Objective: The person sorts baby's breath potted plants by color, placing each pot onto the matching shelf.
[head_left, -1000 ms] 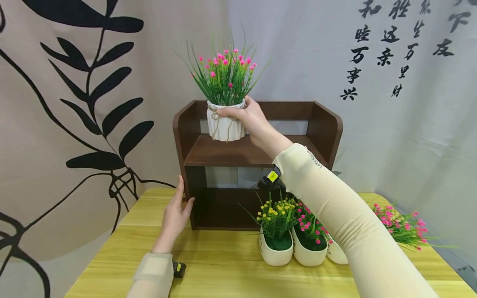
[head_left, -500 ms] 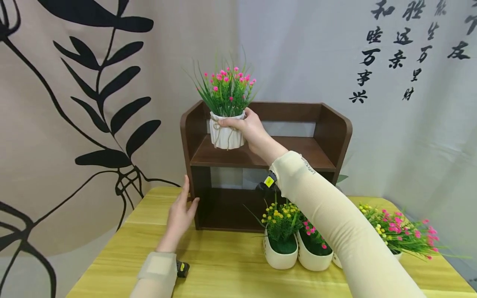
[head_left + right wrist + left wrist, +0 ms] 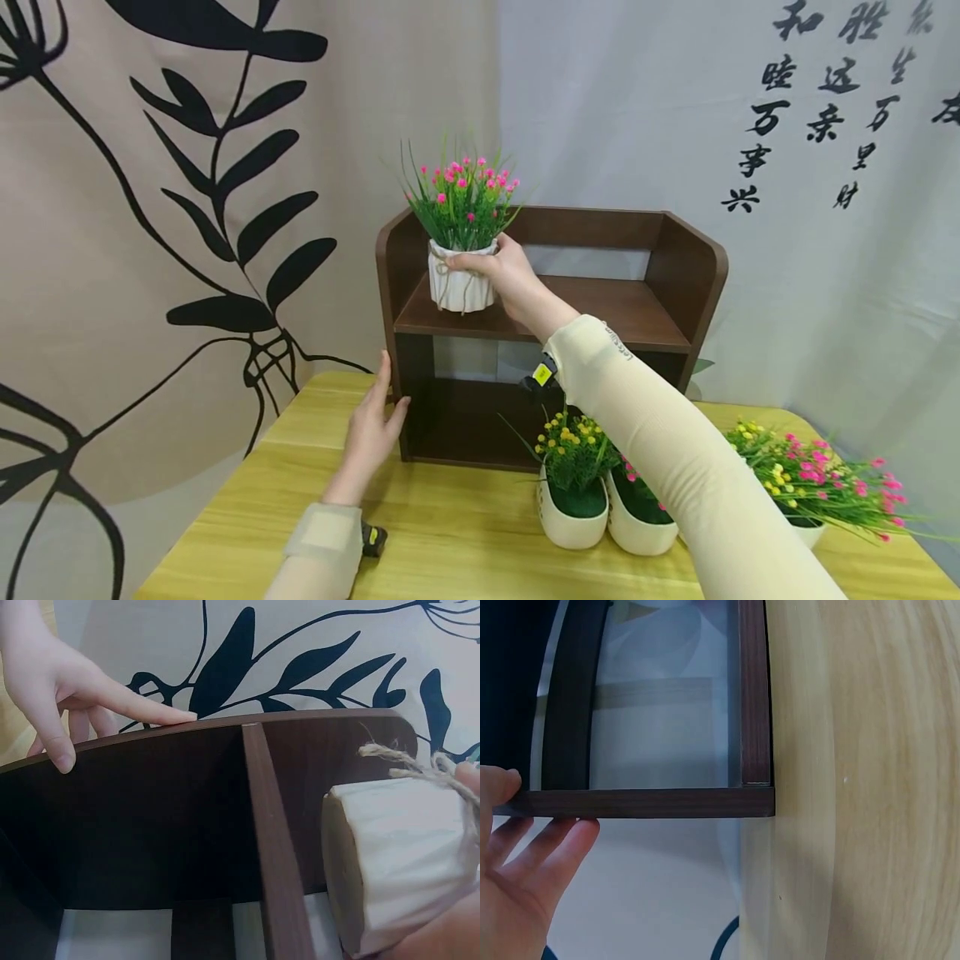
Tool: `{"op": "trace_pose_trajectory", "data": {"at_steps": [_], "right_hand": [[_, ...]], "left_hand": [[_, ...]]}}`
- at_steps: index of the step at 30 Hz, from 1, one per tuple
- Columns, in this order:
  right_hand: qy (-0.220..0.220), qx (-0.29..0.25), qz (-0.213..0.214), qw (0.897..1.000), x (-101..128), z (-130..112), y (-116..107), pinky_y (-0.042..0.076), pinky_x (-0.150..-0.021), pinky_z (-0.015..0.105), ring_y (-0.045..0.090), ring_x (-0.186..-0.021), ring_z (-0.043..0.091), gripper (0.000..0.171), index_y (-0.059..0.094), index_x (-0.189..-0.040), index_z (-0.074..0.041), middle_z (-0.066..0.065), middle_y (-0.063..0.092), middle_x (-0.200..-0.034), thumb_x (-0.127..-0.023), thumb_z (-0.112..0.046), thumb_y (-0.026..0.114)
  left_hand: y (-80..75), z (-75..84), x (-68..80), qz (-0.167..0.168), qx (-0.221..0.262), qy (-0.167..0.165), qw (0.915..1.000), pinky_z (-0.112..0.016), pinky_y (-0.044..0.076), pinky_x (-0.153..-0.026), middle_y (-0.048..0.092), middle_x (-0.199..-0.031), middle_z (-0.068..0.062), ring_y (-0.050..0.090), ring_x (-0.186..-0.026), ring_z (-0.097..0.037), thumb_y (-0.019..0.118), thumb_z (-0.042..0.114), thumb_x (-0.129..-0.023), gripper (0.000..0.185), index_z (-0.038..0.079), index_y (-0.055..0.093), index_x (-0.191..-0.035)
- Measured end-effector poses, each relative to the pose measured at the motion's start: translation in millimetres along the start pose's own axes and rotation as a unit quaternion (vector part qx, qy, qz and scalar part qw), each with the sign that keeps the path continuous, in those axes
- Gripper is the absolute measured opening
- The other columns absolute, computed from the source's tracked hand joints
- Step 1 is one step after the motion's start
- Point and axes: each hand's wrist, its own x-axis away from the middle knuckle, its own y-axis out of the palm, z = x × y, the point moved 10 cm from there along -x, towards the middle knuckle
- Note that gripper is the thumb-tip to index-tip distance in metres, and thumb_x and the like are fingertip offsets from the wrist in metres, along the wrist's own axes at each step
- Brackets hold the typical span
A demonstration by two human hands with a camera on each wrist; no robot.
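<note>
My right hand point(image 3: 513, 279) grips a white ribbed flowerpot point(image 3: 457, 287) with twine tied round it. Pink flowers point(image 3: 465, 200) and thin green leaves rise upright from it. The pot is at the left part of the upper board of a dark brown two-tier desktop shelf point(image 3: 600, 304); in the right wrist view its base shows beside that board's front edge. Low on the left, my left hand point(image 3: 371, 429) holds the shelf's side panel point(image 3: 652, 802), thumb on the inner side and fingers on the outer face. The right fingertips are mostly hidden behind the pot.
On the wooden table point(image 3: 450, 533), a white pot with yellow flowers point(image 3: 573, 500) stands before the shelf's right half. Beside it is a pink-flowered pot point(image 3: 641, 521), partly behind the right sleeve. More pink and yellow flowers point(image 3: 817, 479) lean out at the far right. A printed curtain point(image 3: 600, 108) hangs behind.
My right hand has lowered the flowerpot toward the upper board. The left hand keeps its hold on the side panel. The head view has shifted slightly left.
</note>
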Motion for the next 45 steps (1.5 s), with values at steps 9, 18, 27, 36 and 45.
{"op": "trace_pose_trajectory", "data": {"at_steps": [9, 18, 27, 36, 45], "right_hand": [[0.008, 0.011, -0.001, 1.0, -1.7, 10.8, 3.2, 0.045, -0.094, 0.034, 0.056, -0.108, 0.022, 0.068, 0.048, -0.134, -0.004, 0.009, 0.058, -0.123, -0.075, -0.011, 0.079], [0.024, 0.027, -0.013, 0.999, -4.4, 20.6, 9.4, 0.037, -0.104, 0.035, 0.048, -0.122, 0.021, 0.078, 0.042, -0.141, -0.004, 0.01, 0.05, -0.136, -0.074, -0.014, 0.08], [0.034, 0.044, -0.016, 0.998, -8.4, 28.9, 11.6, 0.031, -0.108, 0.036, 0.041, -0.13, 0.022, 0.086, 0.035, -0.147, -0.004, 0.011, 0.042, -0.144, -0.075, -0.017, 0.08], [0.03, 0.009, -0.023, 0.999, -11.2, 33.8, 10.9, 0.033, -0.107, 0.036, 0.044, -0.127, 0.024, 0.08, 0.037, -0.145, -0.003, 0.012, 0.045, -0.141, -0.077, -0.014, 0.078], [0.06, 0.027, -0.027, 0.997, -15.7, 39.3, 13.2, 0.021, -0.113, 0.036, 0.022, -0.143, 0.022, 0.099, 0.015, -0.154, -0.004, 0.012, 0.019, -0.158, -0.08, -0.019, 0.077]], "left_hand": [[1.5, 0.2, 0.6, -0.002, -0.003, -0.006, 1.0, -0.022, 0.031, -0.037, 0.036, -0.149, -0.022, 0.017, -0.04, 0.008, 0.068, -0.002, -0.088, 0.086, 0.009, 0.016, -0.156], [0.9, -5.6, 2.1, -0.009, -0.006, -0.026, 0.9996, -0.024, 0.032, -0.039, 0.036, -0.149, -0.022, 0.018, -0.039, 0.008, 0.067, 0.0, -0.09, 0.086, 0.013, 0.015, -0.157], [-0.4, -7.1, 1.6, -0.011, -0.01, -0.027, 0.9995, -0.024, 0.031, -0.038, 0.038, -0.148, -0.022, 0.017, -0.039, 0.009, 0.067, 0.0, -0.09, 0.086, 0.013, 0.016, -0.157], [1.0, -6.5, 1.1, -0.006, -0.016, -0.024, 0.9996, -0.025, 0.034, -0.043, 0.037, -0.148, -0.022, 0.028, -0.043, 0.0, 0.069, 0.0, -0.088, 0.088, 0.014, 0.016, -0.157], [2.7, -6.2, 1.1, -0.004, -0.01, -0.025, 0.9996, -0.026, 0.037, -0.045, 0.037, -0.148, -0.022, 0.043, -0.047, -0.01, 0.069, 0.0, -0.088, 0.088, 0.013, 0.017, -0.157]]}}
